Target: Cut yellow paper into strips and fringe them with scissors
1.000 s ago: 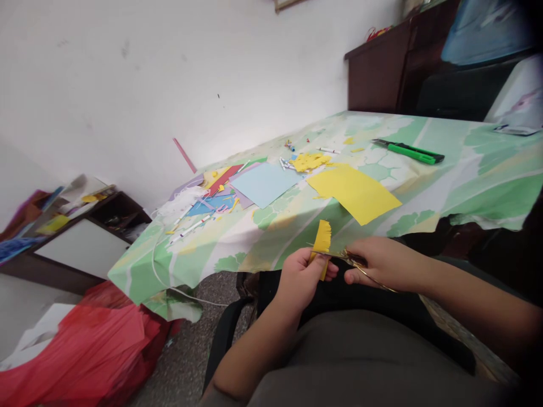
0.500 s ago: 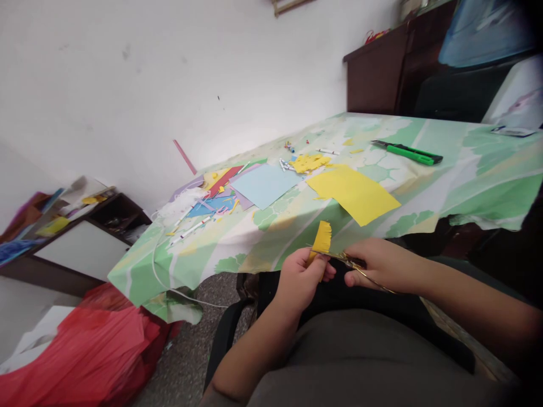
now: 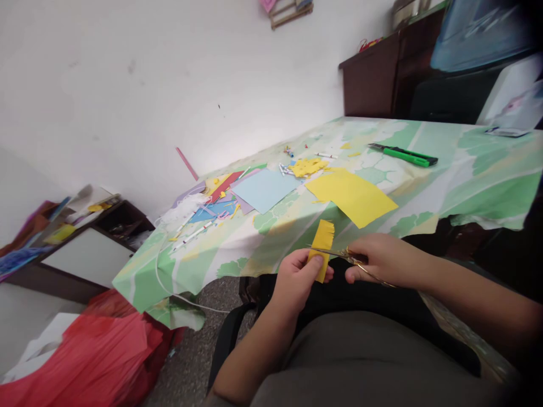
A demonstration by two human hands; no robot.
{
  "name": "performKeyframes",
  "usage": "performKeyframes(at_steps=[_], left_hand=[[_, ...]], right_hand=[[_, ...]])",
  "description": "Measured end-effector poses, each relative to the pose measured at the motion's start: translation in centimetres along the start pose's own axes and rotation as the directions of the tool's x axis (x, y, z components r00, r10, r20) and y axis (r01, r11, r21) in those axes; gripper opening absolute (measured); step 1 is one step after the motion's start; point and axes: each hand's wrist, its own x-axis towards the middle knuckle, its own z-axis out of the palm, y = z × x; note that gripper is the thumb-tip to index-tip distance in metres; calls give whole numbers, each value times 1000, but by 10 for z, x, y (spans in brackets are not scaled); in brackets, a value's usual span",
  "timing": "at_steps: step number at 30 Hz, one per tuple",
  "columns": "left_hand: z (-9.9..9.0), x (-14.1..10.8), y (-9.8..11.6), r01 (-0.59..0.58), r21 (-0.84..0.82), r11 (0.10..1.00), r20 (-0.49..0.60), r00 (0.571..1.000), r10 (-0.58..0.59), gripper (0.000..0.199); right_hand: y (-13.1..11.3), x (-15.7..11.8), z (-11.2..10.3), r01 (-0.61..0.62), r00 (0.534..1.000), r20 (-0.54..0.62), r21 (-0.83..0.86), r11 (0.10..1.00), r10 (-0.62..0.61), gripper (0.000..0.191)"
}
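My left hand (image 3: 299, 277) pinches the lower part of a yellow paper strip (image 3: 320, 240) between thumb and fingers. Fine cuts fringe the strip's upper right edge. In my right hand (image 3: 377, 260) is a pair of gold-handled scissors (image 3: 350, 257), the fingers closed around the loops. The blades lie across the strip just above my left thumb, tips pointing left. Both hands are in front of the table edge, above my lap. A larger yellow sheet (image 3: 352, 195) rests on the table beyond them.
On the patterned tablecloth (image 3: 250, 249) lie a green utility knife (image 3: 409, 155), a light blue sheet (image 3: 265, 189), yellow paper pieces (image 3: 309, 167), markers (image 3: 193, 234) and white string (image 3: 186, 206). A white cord hangs off the left side. Red plastic bags (image 3: 106, 350) lie on the floor.
The strip shows more of its lower end below the blades and leans slightly right. The blades sit across it at a somewhat different angle. The whole view has shifted slightly.
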Motion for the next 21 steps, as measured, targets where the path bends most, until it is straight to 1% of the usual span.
performKeyframes(at_steps=[6, 10, 14, 17, 21], left_hand=[[-1, 1, -2, -17, 13, 1000, 22, 1000, 17, 21], [-2, 1, -3, -47, -8, 999, -10, 999, 47, 19], [-1, 0, -3, -55, 38, 998, -30, 998, 56, 20], [0, 0, -6, -67, 52, 996, -68, 995, 71, 21], [2, 2, -11, -88, 25, 996, -120, 989, 90, 19]], right_hand=[[-3, -2, 1, 21, 1000, -11, 47, 999, -21, 44], [-5, -3, 1, 15, 1000, -12, 57, 998, -14, 42], [-6, -2, 3, 26, 1000, 2, 76, 997, -26, 40], [-6, -1, 4, 17, 1000, 13, 83, 996, -18, 40], [-6, 0, 4, 1, 999, 39, 84, 996, -4, 40]])
